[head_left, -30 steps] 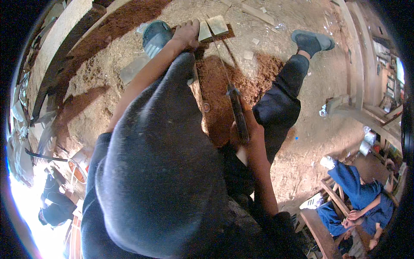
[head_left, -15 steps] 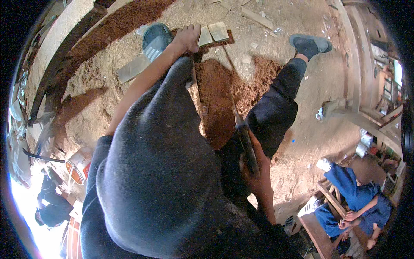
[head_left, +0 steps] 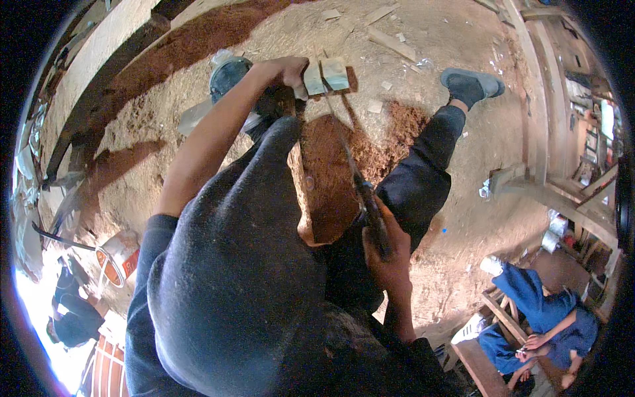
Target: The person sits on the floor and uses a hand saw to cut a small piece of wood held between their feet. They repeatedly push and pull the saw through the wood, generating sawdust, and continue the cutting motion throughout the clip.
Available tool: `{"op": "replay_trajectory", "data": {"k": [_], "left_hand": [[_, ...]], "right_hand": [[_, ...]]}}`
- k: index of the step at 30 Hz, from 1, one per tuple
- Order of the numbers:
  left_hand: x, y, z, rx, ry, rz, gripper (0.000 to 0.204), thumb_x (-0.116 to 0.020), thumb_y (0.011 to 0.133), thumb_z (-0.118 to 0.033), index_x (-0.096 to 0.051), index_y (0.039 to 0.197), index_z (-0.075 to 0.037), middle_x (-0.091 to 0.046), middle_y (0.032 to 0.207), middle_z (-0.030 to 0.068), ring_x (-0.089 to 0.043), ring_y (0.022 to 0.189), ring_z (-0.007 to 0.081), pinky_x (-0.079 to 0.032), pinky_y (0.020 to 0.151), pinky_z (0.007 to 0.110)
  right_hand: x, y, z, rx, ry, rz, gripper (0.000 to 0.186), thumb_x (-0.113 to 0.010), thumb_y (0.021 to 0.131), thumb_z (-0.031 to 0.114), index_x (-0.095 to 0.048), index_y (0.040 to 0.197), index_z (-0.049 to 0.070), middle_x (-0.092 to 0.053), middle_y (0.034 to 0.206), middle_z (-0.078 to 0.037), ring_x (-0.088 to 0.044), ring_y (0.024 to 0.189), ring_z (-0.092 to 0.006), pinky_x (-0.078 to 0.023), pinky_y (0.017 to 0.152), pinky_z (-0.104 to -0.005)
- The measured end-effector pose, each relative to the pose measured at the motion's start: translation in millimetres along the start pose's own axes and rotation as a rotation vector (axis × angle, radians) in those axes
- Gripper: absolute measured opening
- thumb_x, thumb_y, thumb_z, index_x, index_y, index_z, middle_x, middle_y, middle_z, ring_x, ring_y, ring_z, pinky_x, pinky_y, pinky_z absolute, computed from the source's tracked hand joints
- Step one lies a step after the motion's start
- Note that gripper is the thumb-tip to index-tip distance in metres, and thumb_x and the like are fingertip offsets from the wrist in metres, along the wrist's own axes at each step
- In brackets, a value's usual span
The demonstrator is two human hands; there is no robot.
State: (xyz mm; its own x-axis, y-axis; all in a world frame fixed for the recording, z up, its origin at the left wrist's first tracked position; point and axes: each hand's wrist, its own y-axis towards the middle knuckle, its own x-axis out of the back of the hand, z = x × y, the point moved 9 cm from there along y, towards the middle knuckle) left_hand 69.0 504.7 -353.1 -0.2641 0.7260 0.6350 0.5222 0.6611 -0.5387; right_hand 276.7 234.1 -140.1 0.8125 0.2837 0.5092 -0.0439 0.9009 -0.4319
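Note:
My right hand [head_left: 389,248] is closed round the dark handle of a handsaw [head_left: 350,159]. Its thin blade runs away from me up to a pale wooden block [head_left: 336,74], where it meets a narrow dark gap across the wood. At the block's left end my left hand [head_left: 290,73] is closed on the wood, the fingers partly hidden. Between my legs lies a broad brown wooden board [head_left: 329,178] with a pale near-left edge. My left shoe [head_left: 229,76] is beside the left hand, partly covered by that forearm.
Sawdust [head_left: 403,126] and wood scraps [head_left: 391,44] lie on the dirt floor. A long curved timber [head_left: 99,59] stands at far left. To the right is a wooden frame [head_left: 562,192]. Another person [head_left: 549,324] sits lower right; a second person [head_left: 76,321] is lower left.
The saw blade has swung left and now meets the gap in the block. My left fingers, earlier laid over the wood, have curled down. The whole view has shifted slightly.

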Motion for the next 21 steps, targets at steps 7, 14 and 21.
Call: {"op": "replay_trajectory", "data": {"k": [7, 14, 21], "left_hand": [[-4.2, -18.4, 13.7, 0.191, 0.096, -0.316, 0.074, -0.086, 0.061, -0.03, -0.048, 0.114, 0.005, -0.065, 0.103, 0.0252, -0.064, 0.1, 0.04, -0.053, 0.083, 0.044], [2.1, -27.5, 14.4, 0.278, 0.36, -0.59, 0.072, -0.086, 0.061, -0.04, -0.052, 0.11, 0.001, -0.064, 0.097, 0.0229, -0.065, 0.093, 0.0403, -0.054, 0.082, 0.047], [9.8, -27.4, -13.0, 0.094, 0.089, -0.325, 0.063, -0.083, 0.056, -0.045, -0.065, 0.1, -0.003, -0.069, 0.096, 0.02, -0.066, 0.092, 0.038, -0.053, 0.081, 0.044]], "right_hand": [[-7.9, 6.8, -11.8, 0.017, 0.06, -0.058, 0.048, -0.053, 0.088, 0.003, -0.048, 0.136, 0.003, -0.068, 0.107, -0.016, -0.064, 0.093, -0.0133, -0.049, 0.082, -0.0271], [-13.7, 13.6, -13.9, -0.025, 0.049, -0.048, 0.048, -0.055, 0.089, 0.006, -0.048, 0.136, 0.003, -0.069, 0.101, -0.017, -0.067, 0.085, -0.0147, -0.05, 0.076, -0.0258], [21.3, 20.9, -11.1, 0.026, -0.04, -0.019, 0.045, -0.059, 0.089, 0.008, -0.051, 0.133, 0.001, -0.066, 0.116, -0.017, -0.064, 0.104, -0.0182, -0.049, 0.088, -0.0293]]}}
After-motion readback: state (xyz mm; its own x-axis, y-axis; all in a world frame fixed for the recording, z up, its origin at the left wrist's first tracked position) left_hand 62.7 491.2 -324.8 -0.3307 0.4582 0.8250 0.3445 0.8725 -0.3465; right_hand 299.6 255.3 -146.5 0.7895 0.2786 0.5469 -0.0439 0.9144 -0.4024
